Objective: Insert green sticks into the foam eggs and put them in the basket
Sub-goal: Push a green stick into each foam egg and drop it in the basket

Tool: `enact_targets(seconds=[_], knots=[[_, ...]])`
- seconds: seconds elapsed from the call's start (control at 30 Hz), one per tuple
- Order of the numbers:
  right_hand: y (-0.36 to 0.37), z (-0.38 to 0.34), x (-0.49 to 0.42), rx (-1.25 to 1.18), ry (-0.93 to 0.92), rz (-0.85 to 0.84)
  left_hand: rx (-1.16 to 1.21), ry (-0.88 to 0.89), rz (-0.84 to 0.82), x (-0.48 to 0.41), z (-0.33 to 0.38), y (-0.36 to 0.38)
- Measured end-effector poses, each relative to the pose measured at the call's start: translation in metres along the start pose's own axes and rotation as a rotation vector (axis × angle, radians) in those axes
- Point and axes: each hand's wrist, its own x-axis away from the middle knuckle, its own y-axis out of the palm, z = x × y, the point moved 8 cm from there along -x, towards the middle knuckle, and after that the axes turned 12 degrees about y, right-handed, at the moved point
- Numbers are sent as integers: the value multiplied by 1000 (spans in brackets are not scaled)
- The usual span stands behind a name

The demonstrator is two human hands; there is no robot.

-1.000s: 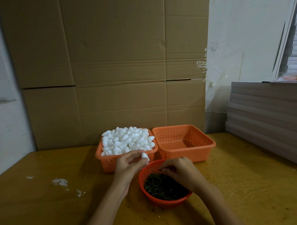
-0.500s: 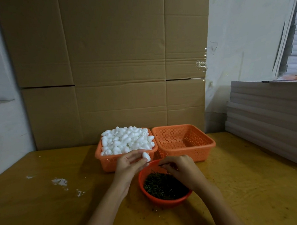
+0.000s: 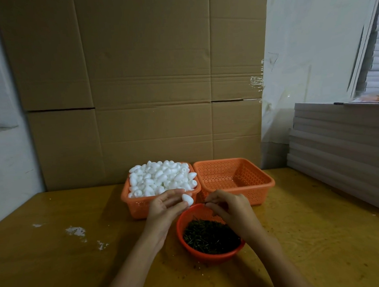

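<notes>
My left hand [image 3: 165, 206] pinches one white foam egg [image 3: 187, 199] at its fingertips, just above the far rim of a round red bowl [image 3: 211, 256] full of dark green sticks [image 3: 211, 236]. My right hand [image 3: 229, 209] hovers over the bowl with fingers pinched together close to the egg; a thin stick seems held there, though it is too small to be sure. Behind my left hand stands an orange basket [image 3: 134, 205] heaped with foam eggs [image 3: 162, 179]. An empty orange basket [image 3: 266, 186] sits to its right.
The wooden table [image 3: 59, 257] carries white foam crumbs [image 3: 76, 230] at the left. A cardboard wall [image 3: 138, 80] closes the back. Stacked grey boards [image 3: 341, 149] line the table's right side.
My right hand rose from the sticks in the bowl toward the egg. My left hand kept holding the egg nearly in place.
</notes>
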Motion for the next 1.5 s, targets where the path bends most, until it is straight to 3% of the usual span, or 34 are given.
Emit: enact_targets(seconds=[0.33, 1.5], knots=[[-10, -8, 1, -9, -24, 102, 59, 16, -18, 0, 3, 5], [-11, -13, 3, -30, -36, 115, 34, 55, -112, 3, 10, 17]])
